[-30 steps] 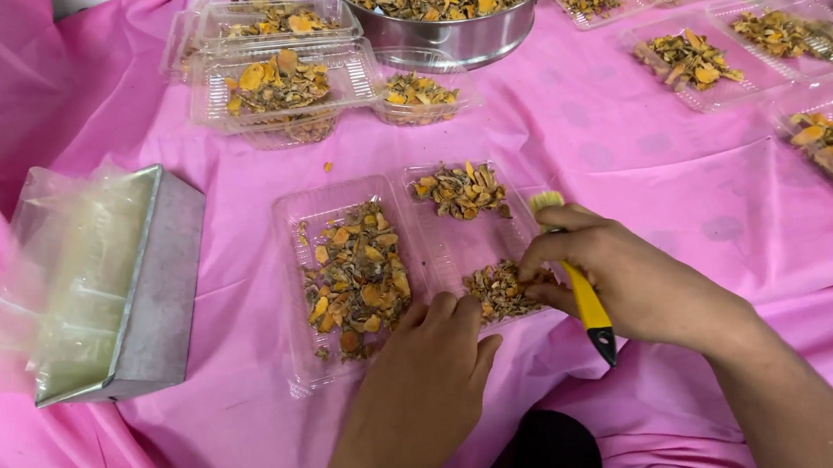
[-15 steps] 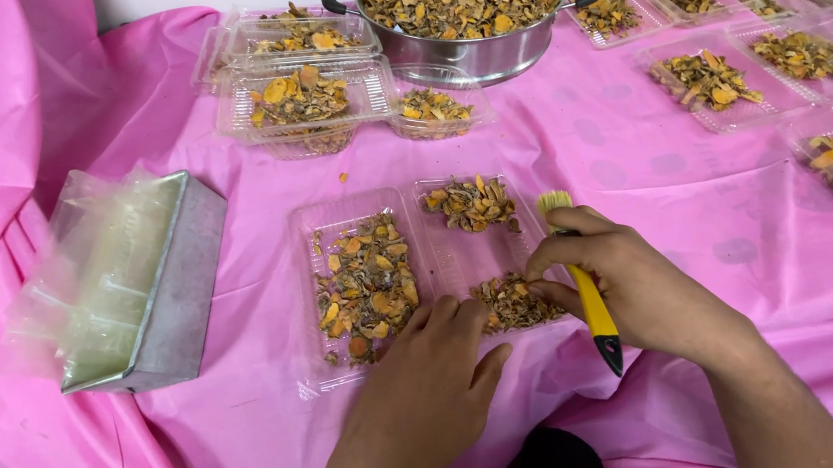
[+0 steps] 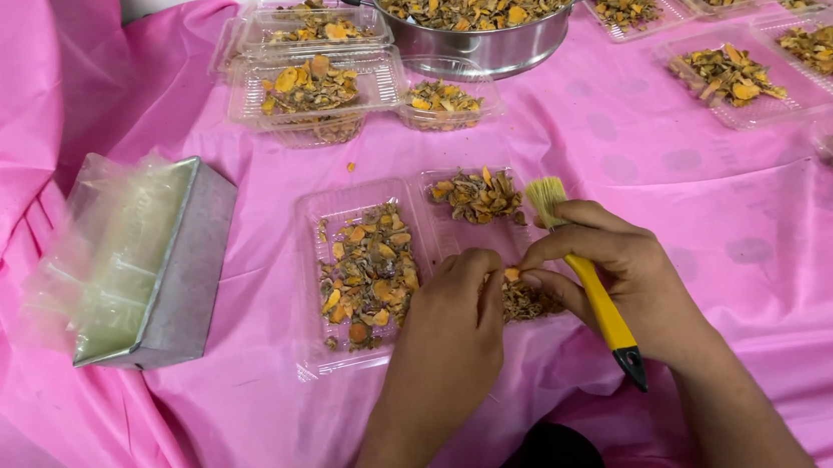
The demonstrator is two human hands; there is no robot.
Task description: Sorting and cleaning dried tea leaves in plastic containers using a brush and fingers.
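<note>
An open clear plastic clamshell box (image 3: 341, 351) lies in front of me on the pink cloth, its left half filled with dried orange-brown slices (image 3: 368, 273) and its right half holding two smaller heaps (image 3: 479, 196). My right hand (image 3: 621, 271) grips a yellow-handled brush (image 3: 598, 298), bristles pointing away from me. My left hand (image 3: 450, 326) meets it over the near right heap, and the fingertips of both hands pinch a small orange slice (image 3: 511, 274) between them.
A steel pot (image 3: 477, 3) heaped with slices stands at the back. Stacked filled clear boxes (image 3: 313, 82) sit left of it, and several filled trays (image 3: 734, 76) spread to the right. A metal tin (image 3: 184, 274) holding plastic bags lies at the left.
My view has shifted slightly. My left hand has moved up to meet my right hand, and together the fingers now pinch a small slice.
</note>
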